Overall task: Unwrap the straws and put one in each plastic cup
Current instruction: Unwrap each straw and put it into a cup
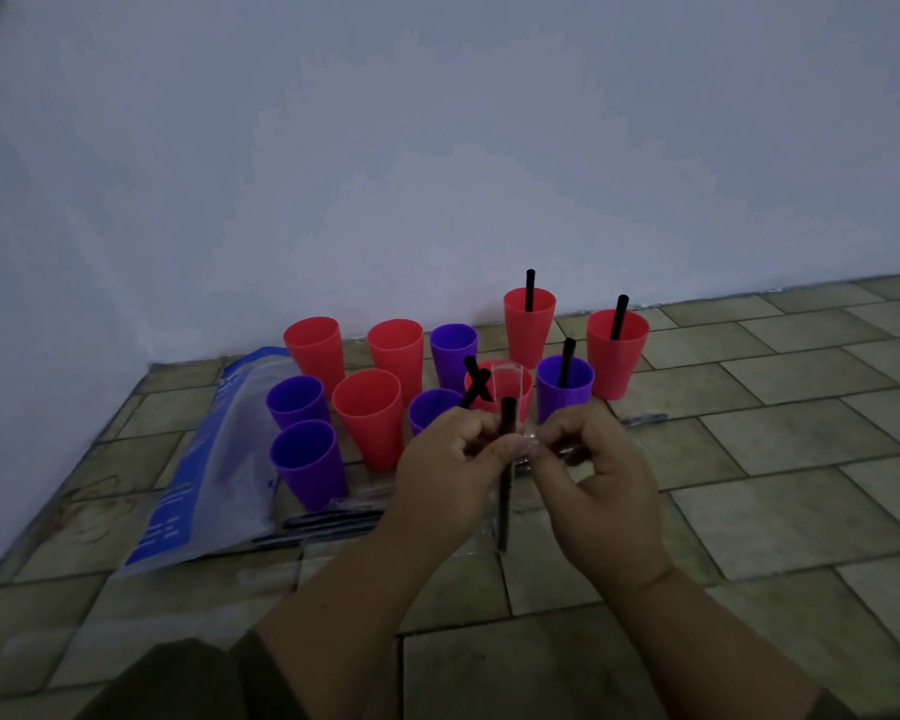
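i hold the black straw [503, 506] upright between my two hands, in front of the cups, so the clear wrapper [505, 379] can peel away without knocking anything. my left hand [453, 459] pinches the straw near its top. my right hand [593, 475] pinches the wrapper just beside it, and a loose strip stands up above my fingers. the straw's tip is bare and the lower part looks sheathed, so i judge the unwrapping half done. on the tiled floor [749, 511] the back red cup [529, 330], the right red cup [617, 361] and a purple cup [565, 394] each carry a straw. two straws cross at the middle red cup [515, 392], and i cannot tell if both sit in it. the empty ones, like the near purple cup [307, 465] and the big red cup [367, 418], crowd together on the left, so reaching in needs care. a blue bag [214, 459] and more wrapped straws [333, 517] lie beside them.
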